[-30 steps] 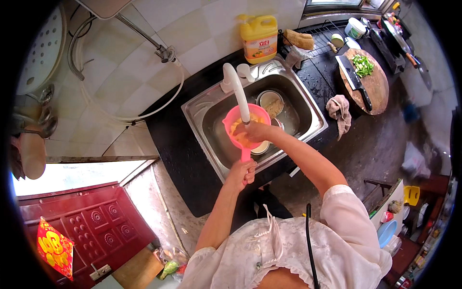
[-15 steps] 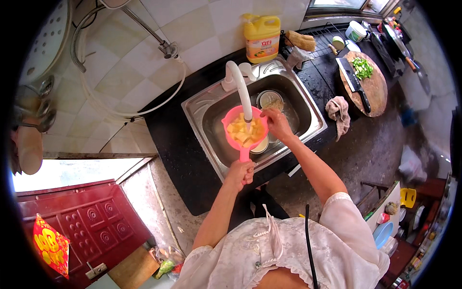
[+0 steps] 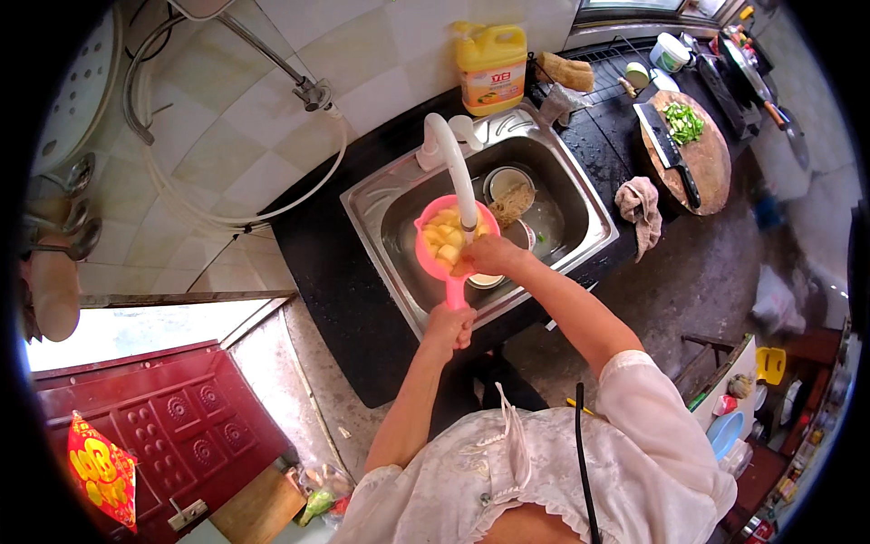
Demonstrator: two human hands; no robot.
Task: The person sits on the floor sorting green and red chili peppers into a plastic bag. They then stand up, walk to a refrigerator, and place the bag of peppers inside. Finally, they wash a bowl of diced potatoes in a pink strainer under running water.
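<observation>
Rinsing at a steel sink [image 3: 580, 195] set in a dark counter [image 3: 335, 272]. The left hand [image 3: 450, 325] has its fingers wrapped around the handle of a pink strainer [image 3: 433, 256], holding it over the basin directly beneath the white tap [image 3: 458, 172]. The strainer contains yellow food chunks [image 3: 441, 238]. The right hand [image 3: 485, 257] rests at the strainer's near rim, fingers curled and touching the chunks; whether it grips any piece cannot be told. Inside the basin, behind the strainer, lie a round metal bowl [image 3: 506, 181] and other dishes. A yellow jug [image 3: 490, 68] stands on the counter behind the sink, against the tiled wall. To the right lie a crumpled cloth [image 3: 640, 204] and a round wooden board [image 3: 702, 163] bearing a cleaver [image 3: 666, 150] and chopped greens [image 3: 684, 122].
</observation>
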